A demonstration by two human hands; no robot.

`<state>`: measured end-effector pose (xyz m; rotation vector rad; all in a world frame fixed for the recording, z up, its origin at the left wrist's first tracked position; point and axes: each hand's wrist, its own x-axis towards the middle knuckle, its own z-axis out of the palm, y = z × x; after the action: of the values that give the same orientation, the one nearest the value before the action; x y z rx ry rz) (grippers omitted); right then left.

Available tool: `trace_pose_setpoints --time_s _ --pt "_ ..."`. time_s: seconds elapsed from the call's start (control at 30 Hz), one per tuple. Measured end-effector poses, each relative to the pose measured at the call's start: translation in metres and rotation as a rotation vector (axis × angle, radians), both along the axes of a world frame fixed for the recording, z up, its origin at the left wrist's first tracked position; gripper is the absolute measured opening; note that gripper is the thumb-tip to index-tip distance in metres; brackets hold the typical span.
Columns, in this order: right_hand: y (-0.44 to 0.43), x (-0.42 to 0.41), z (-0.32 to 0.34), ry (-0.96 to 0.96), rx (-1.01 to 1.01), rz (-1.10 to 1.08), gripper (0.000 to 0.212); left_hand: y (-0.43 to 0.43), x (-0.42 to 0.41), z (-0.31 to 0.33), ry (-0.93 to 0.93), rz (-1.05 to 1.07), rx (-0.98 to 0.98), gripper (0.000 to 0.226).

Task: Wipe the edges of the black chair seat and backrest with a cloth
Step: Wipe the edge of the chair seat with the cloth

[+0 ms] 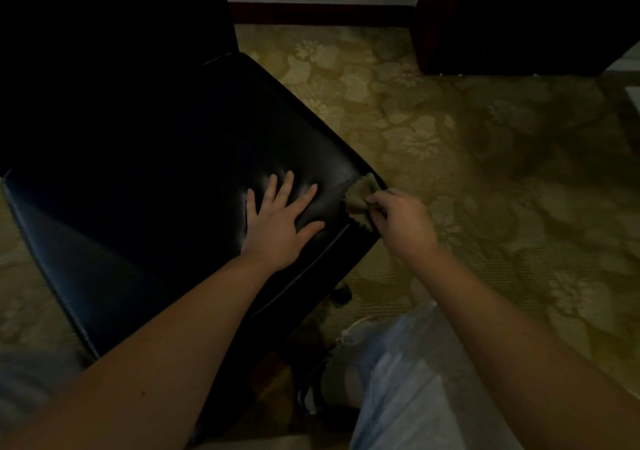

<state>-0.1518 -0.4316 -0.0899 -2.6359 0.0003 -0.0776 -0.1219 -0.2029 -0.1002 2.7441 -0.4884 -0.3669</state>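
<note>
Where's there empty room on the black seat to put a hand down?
The seat is bare from the left hand back to the backrest. The carpet right of the seat is bare too. Crowded: the seat's right corner, where the left hand lies flat and the right hand pinches the cloth on the edge.

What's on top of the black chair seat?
The left hand lies flat on the seat; the right hand pinches the cloth against its corner edge. What lies under palm and cloth is hidden.

Head-worn view, steeply down onto seat [207, 144]
</note>
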Motion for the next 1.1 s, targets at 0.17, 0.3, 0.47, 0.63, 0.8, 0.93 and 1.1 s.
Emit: trace_pose_setpoints --time_s 0.17,0.3,0.47,0.63,0.8,0.93,1.1 --pt "-0.006 0.013 -0.005 -0.030 0.001 -0.154 0.025 -0.003 0.003 0.003 0.019 0.010 -0.008 0.065" --pt "0.002 0.013 -0.005 -0.040 0.019 -0.229 0.027 -0.004 0.004 0.004 0.029 0.015 -0.014 0.065" --pt "0.009 -0.001 -0.005 -0.036 0.040 -0.083 0.025 -0.004 0.003 0.002 0.017 0.013 0.003 0.065" --pt "-0.009 0.017 -0.002 -0.018 0.001 -0.094 0.024 -0.005 0.004 0.001 0.005 0.015 0.002 0.065" --pt "-0.005 0.023 -0.005 -0.012 0.007 -0.181 0.027 -0.007 0.007 0.000 0.007 0.022 -0.001 0.066" --pt "0.006 0.008 -0.007 -0.032 0.014 -0.138 0.025 -0.008 0.006 0.000 -0.007 0.024 0.006 0.066" --pt "-0.003 0.008 -0.004 -0.004 0.042 -0.026 0.024 -0.008 0.006 0.001 0.014 0.020 0.007 0.065"
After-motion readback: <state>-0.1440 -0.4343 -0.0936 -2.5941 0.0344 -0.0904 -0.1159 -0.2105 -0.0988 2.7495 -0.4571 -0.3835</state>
